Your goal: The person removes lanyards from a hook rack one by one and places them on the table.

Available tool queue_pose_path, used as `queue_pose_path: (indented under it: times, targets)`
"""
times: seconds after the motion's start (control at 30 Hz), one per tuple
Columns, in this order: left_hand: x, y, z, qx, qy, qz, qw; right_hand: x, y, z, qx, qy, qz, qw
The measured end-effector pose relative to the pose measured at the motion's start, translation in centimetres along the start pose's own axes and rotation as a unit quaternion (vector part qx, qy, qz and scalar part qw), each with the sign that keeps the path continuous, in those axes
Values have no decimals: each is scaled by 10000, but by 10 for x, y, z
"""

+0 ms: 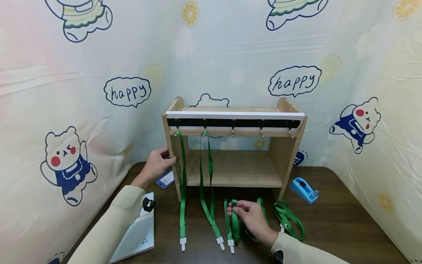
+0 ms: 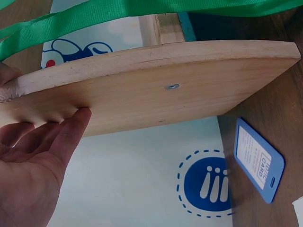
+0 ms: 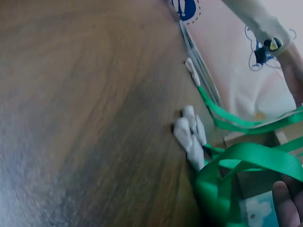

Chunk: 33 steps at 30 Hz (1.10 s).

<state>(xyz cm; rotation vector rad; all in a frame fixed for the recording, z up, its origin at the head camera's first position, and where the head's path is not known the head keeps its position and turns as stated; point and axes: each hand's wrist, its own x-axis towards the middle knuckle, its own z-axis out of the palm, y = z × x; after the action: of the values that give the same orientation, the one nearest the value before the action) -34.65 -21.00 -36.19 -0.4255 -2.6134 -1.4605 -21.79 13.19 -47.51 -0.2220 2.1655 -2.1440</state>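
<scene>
Head view, centre of frame: a small wooden shelf (image 1: pixel 230 146) is stood on a dark table (image 1: pixel 346 227), with a row of hooks (image 1: pixel 233 132) along its upper rail. Two green lanyards (image 1: pixel 182 183) are hung from the two leftmost hooks, their white clips lying on the table at lower centre.

The left hand (image 1: pixel 158 165) is laid against the shelf's left side panel. In the left wrist view the fingers (image 2: pixel 71 127) are seen straight and flat on the wood (image 2: pixel 165 94); nothing is gripped. That view also shows a screw head in the panel and a blue card holder (image 2: pixel 258 163) at lower right, only partly seen by the head camera beside the shelf's foot.

The right hand (image 1: pixel 252 216), lower centre, is closed in a pinch on the loop of a third lanyard (image 1: pixel 233 220) lying on the table in front of the shelf. The right wrist view gives the white clips (image 3: pixel 190 135) close together on the wood grain and the green strap (image 3: pixel 236 161) bunched at lower right, but only one fingertip.

More lanyards (image 1: pixel 290 220) are piled just right of that hand. A blue tape dispenser (image 1: pixel 304 190) is seen at right, a white notebook (image 1: pixel 138 234) at lower left.
</scene>
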Motion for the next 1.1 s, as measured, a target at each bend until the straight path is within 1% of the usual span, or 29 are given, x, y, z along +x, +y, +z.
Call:
queue_pose_path:
  times: [0.1, 0.23, 0.47, 0.63, 0.8, 1.1]
  targets:
    - [1, 0, 0, -12, -11, 19, 10000, 3, 5, -1, -38, 210, 1, 9998]
    - [2, 1, 0, -14, -5, 17, 10000, 7, 10, -2, -133, 349, 1, 9993]
    - [3, 3, 0, 2, -14, -23, 10000, 13, 20, -4, -560, 530, -100, 9970]
    - [0, 1, 1, -41, -48, -12, 10000, 15, 27, -4, -688, 519, -50, 9963]
    - [-2, 1, 1, -106, -45, -27, 9999, 17, 30, -2, -776, 514, -93, 9956]
    - [-2, 2, 0, -109, -44, -31, 9999, 19, 30, -2, -1112, 468, -90, 9927]
